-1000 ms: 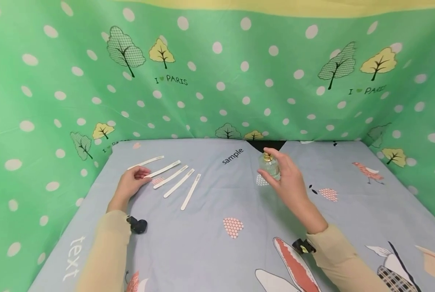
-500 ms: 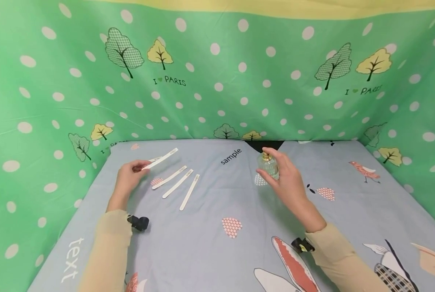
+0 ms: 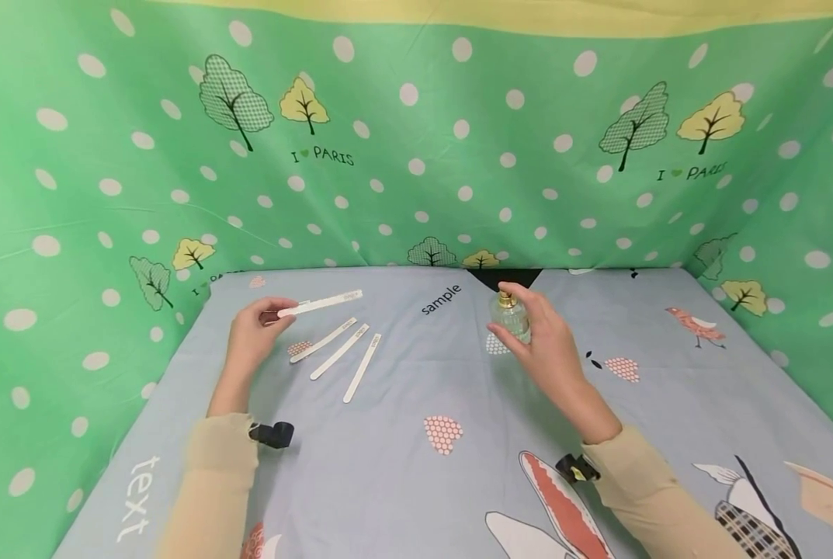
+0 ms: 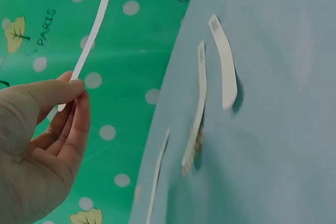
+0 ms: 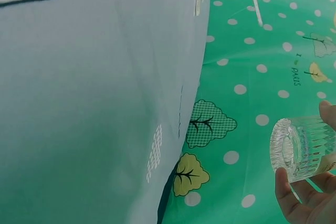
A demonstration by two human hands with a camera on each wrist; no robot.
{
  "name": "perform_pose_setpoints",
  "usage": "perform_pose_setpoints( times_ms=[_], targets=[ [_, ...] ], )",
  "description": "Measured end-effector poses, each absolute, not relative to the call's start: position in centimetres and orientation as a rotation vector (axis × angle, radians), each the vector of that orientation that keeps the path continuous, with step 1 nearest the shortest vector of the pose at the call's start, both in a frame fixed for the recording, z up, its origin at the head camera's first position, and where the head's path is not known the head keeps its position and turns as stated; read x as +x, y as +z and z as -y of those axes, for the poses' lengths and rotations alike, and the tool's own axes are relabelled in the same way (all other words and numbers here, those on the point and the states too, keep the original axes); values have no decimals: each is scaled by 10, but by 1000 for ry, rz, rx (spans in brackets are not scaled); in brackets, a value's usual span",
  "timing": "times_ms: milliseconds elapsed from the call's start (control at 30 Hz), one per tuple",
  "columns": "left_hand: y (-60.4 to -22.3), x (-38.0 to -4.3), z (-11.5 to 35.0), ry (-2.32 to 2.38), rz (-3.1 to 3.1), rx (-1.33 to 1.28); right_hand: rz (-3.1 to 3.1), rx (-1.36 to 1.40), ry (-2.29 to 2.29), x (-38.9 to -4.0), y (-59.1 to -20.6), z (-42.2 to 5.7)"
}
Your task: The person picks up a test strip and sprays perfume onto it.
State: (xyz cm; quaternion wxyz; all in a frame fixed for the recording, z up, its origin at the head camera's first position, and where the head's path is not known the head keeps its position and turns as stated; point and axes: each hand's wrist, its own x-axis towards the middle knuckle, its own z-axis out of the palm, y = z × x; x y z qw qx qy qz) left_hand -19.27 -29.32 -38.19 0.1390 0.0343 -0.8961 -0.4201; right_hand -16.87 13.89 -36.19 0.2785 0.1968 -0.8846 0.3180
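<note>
My left hand [image 3: 254,330] pinches a white perfume test strip [image 3: 328,300] by its lower end, between thumb and fingertips. In the left wrist view that strip [image 4: 93,32] points up and away from the hand, raised off the cloth. My right hand [image 3: 550,345] grips a clear glass perfume bottle [image 3: 507,318] with a gold neck; the index finger lies on its top and the thumb near its base. Ribbed glass and a thick bottom show on the bottle [image 5: 299,148] in the right wrist view. Three similar strips [image 3: 339,352] lie fanned out beside the left hand.
Another strip [image 4: 157,177] lies farther left on the cloth, mostly hidden behind the held one in the head view. A grey-blue printed cloth [image 3: 388,481] covers the table. Green dotted curtains [image 3: 416,186] hang behind and at both sides.
My left hand has lifted one test strip from the fan and swung its far end to the right. The right hand still holds the perfume bottle in nearly the same place.
</note>
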Motion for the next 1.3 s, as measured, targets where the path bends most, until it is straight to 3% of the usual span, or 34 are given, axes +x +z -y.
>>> perform_pose_setpoints(
  times_ms=[1300],
  targets=[
    [-346, -169, 200, -1388, 2289, -276, 2374, 555, 831, -172, -367, -134]
  ],
)
